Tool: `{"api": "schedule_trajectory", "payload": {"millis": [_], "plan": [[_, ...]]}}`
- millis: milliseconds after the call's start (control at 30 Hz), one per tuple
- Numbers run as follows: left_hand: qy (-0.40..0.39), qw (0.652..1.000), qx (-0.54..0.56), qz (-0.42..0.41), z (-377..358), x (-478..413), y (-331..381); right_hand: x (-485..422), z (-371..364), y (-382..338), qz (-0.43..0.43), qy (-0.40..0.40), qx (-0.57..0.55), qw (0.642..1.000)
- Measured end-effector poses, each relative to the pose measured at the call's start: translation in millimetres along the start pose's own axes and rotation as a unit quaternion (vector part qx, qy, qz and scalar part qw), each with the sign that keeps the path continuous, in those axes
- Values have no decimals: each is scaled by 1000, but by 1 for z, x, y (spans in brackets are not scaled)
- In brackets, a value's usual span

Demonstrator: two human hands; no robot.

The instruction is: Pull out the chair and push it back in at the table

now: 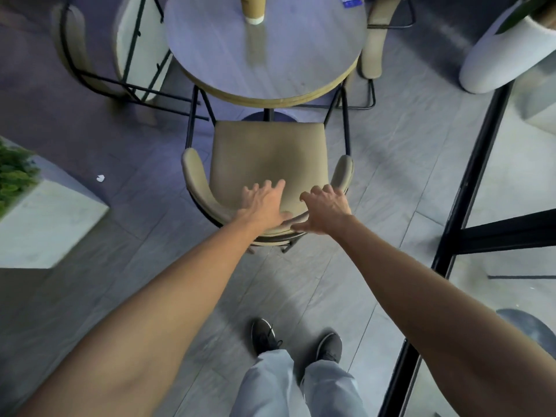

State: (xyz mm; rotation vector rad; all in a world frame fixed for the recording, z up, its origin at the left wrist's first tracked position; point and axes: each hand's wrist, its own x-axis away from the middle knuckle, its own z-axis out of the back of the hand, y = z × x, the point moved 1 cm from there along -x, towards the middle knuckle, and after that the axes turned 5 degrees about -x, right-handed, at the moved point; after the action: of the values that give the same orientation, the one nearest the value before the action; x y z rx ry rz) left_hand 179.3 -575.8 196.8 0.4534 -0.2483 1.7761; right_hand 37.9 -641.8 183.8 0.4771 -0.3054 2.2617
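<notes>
A tan padded chair (267, 152) with a curved backrest and black metal legs stands in front of me, its seat clear of the round grey table (264, 55), front edge just short of the tabletop rim. My left hand (263, 203) lies over the top of the backrest with fingers spread above the seat. My right hand (326, 209) rests on the backrest beside it, fingers curled over the rim and thumb along the outer side. Both hands touch the backrest; a firm grip is not visible.
A paper cup (252, 9) and a blue card (350, 1) sit on the table. Other chairs stand at the far left (132, 46) and far right (373, 46). A planter box (39, 224) is at left, a white pot (505, 55) and a black-framed glass wall (469, 188) at right.
</notes>
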Motion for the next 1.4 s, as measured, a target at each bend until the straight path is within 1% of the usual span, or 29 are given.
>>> {"api": "schedule_trajectory", "payload": {"millis": [133, 300, 467, 733, 900, 1033, 1233, 1400], "plan": [[47, 999, 0, -11, 55, -23, 50, 12, 47, 52, -28, 36, -10, 999], [60, 998, -16, -19, 100, -57, 125, 26, 90, 137, -37, 72, -38, 996], [42, 999, -17, -1, 125, -116, 199, 18, 118, 242, -43, 68, -52, 995], [45, 998, -25, -19, 181, -225, 318, -21, 175, 408, -58, 60, -52, 995], [60, 998, -16, -33, 225, -310, 369, -74, 203, 489, -67, 56, -47, 995], [74, 996, -7, -39, 264, -399, 394, -139, 234, 552, -70, 58, -32, 995], [68, 997, -5, -48, 337, -548, 429, -248, 307, 645, -80, 57, -23, 995], [89, 996, -11, -31, 401, -654, 452, -337, 372, 714, -55, 77, -2, 996]]}}
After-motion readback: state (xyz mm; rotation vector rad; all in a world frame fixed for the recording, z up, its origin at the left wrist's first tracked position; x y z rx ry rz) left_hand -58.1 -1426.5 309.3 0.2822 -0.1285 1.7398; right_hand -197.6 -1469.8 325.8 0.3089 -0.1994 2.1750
